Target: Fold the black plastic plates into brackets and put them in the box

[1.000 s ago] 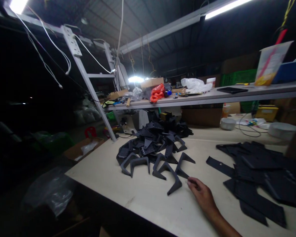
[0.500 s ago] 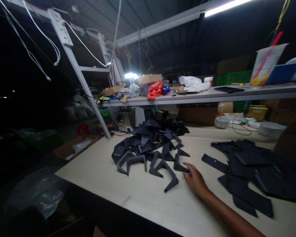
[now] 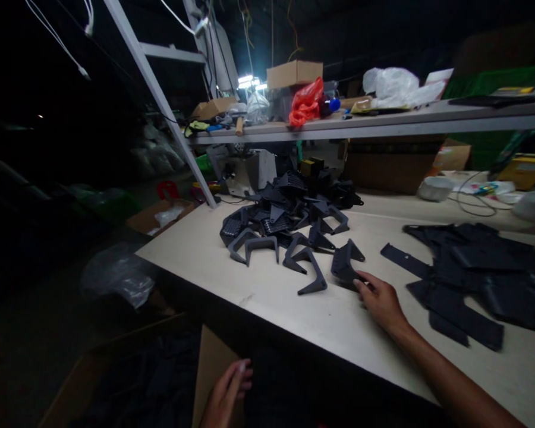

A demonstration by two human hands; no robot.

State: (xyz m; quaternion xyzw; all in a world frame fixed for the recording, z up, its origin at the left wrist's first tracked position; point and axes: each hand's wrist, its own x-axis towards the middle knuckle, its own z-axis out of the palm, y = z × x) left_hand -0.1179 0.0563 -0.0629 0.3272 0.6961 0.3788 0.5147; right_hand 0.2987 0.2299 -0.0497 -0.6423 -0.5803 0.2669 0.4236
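Note:
My right hand (image 3: 381, 300) pinches the near end of a dark grey U-shaped plastic bracket (image 3: 345, 261), which is tilted on the table (image 3: 267, 303). Left of it lie several similar brackets (image 3: 263, 244), one of them an angled bracket (image 3: 312, 270) near the front. Behind these rises a heap of dark plastic parts (image 3: 288, 193). My left hand (image 3: 227, 392) is low in view, in front of a cardboard box flap (image 3: 209, 362). Its fingers are loosely bent and apart, and no part shows in them. Whether it touches the flap is unclear.
Flat dark panels (image 3: 485, 261) are piled on the table's right. A shelf (image 3: 361, 128) with bags and boxes runs across the back, held by a slanting metal post (image 3: 160, 95). Below the front edge stands a carton (image 3: 66, 392) of dark parts.
The view has tipped down and turned slightly right. My right hand has taken hold of the bracket and tilted it up from the table. My left hand has come into view at the bottom.

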